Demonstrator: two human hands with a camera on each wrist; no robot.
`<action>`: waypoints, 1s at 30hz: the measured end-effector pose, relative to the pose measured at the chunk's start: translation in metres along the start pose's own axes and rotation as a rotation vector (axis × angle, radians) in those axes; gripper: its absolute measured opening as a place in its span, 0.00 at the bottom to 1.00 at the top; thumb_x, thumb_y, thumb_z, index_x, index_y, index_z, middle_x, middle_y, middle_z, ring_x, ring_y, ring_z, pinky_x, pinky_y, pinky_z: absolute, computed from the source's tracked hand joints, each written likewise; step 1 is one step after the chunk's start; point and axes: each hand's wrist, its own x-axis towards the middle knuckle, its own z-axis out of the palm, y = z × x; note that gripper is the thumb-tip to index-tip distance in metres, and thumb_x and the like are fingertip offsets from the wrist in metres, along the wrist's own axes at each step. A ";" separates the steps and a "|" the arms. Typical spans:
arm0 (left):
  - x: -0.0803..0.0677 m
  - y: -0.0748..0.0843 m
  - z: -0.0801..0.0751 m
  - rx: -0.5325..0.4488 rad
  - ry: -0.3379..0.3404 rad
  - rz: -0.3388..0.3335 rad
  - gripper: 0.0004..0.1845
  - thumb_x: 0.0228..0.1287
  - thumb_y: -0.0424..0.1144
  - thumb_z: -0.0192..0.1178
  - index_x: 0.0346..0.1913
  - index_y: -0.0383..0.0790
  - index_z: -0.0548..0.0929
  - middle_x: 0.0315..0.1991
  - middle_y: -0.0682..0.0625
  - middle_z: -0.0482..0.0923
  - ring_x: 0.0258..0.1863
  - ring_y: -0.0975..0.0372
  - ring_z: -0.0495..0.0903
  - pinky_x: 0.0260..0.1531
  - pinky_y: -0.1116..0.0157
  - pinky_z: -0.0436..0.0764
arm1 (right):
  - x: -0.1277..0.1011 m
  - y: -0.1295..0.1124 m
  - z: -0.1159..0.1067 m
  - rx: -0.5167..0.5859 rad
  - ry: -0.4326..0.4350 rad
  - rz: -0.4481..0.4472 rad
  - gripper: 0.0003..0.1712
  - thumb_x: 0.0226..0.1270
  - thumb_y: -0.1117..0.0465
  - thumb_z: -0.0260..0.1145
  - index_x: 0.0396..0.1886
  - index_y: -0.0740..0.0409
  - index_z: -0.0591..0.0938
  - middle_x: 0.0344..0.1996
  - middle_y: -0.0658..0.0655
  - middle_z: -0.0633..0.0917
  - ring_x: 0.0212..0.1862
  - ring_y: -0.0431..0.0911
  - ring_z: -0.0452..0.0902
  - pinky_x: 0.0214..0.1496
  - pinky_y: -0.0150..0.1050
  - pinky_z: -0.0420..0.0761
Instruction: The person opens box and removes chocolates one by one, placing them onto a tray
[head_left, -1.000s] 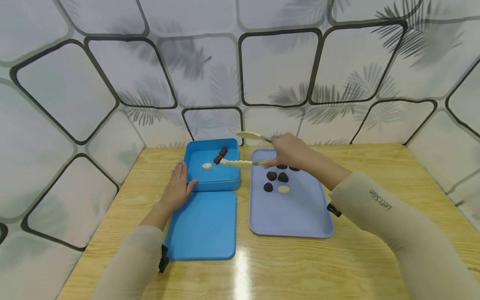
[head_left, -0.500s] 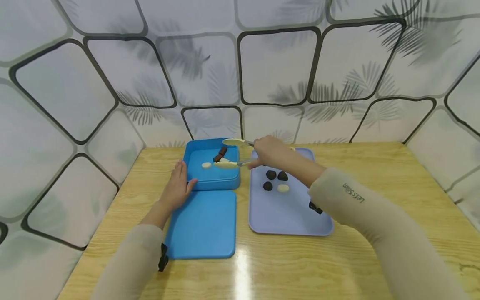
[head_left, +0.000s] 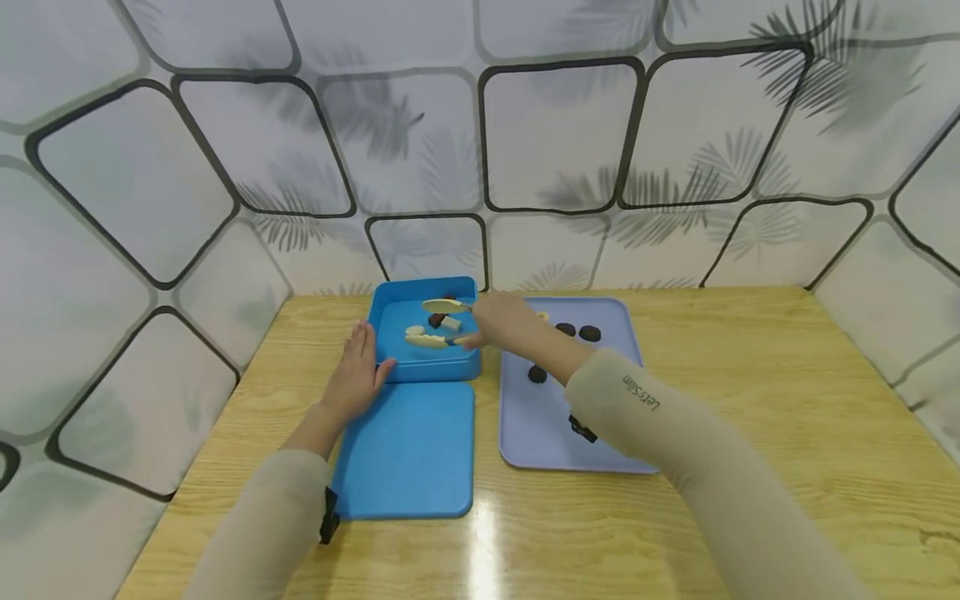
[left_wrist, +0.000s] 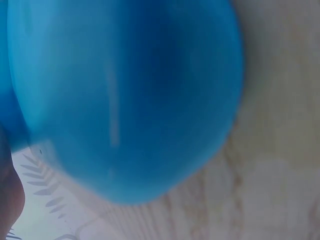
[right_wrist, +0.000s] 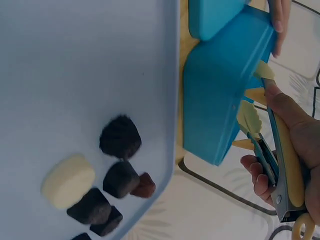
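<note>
Tongs (head_left: 438, 323) are the main thing here, held in the right hand (head_left: 501, 321) with fingers wrapped round the handles, tips spread apart over the blue box (head_left: 424, 360) at the back of the wooden table (head_left: 750, 392). Going by size: the blue lid (head_left: 408, 450) lies flat in front of the box, and the lilac tray (head_left: 540, 433) sits just right of it with dark lumps (head_left: 589, 333) on it. The left hand (head_left: 356, 375) rests flat, fingers straight, against the box's left side. Inside the box are a small white piece (head_left: 414, 331) and a brown piece (head_left: 435, 320).
</note>
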 end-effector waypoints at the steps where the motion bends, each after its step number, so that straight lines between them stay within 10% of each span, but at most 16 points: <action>1: 0.000 0.001 0.000 -0.003 0.001 0.000 0.37 0.74 0.44 0.46 0.68 0.16 0.45 0.71 0.25 0.42 0.72 0.38 0.42 0.70 0.45 0.47 | 0.002 -0.002 0.002 -0.001 -0.003 0.000 0.27 0.57 0.35 0.65 0.33 0.56 0.83 0.22 0.49 0.76 0.25 0.41 0.68 0.25 0.32 0.71; 11: -0.001 0.000 0.003 -0.046 0.065 0.038 0.39 0.75 0.49 0.42 0.68 0.16 0.45 0.71 0.25 0.41 0.72 0.39 0.41 0.71 0.48 0.43 | 0.011 -0.010 0.005 -0.069 0.066 -0.001 0.27 0.58 0.36 0.64 0.18 0.54 0.77 0.14 0.48 0.70 0.21 0.40 0.63 0.22 0.30 0.69; 20: -0.001 0.001 0.001 -0.019 -0.002 -0.002 0.38 0.74 0.44 0.47 0.68 0.16 0.45 0.71 0.25 0.41 0.72 0.38 0.42 0.70 0.45 0.46 | 0.017 -0.024 0.009 -0.077 0.022 0.019 0.24 0.60 0.37 0.63 0.35 0.53 0.85 0.24 0.49 0.81 0.25 0.40 0.68 0.28 0.34 0.76; 30: -0.001 0.002 0.000 -0.006 -0.001 0.000 0.38 0.74 0.44 0.45 0.68 0.16 0.45 0.71 0.25 0.41 0.72 0.38 0.42 0.70 0.46 0.46 | 0.020 -0.026 0.023 -0.088 0.043 0.037 0.25 0.59 0.35 0.62 0.31 0.52 0.85 0.21 0.49 0.79 0.24 0.40 0.69 0.26 0.36 0.79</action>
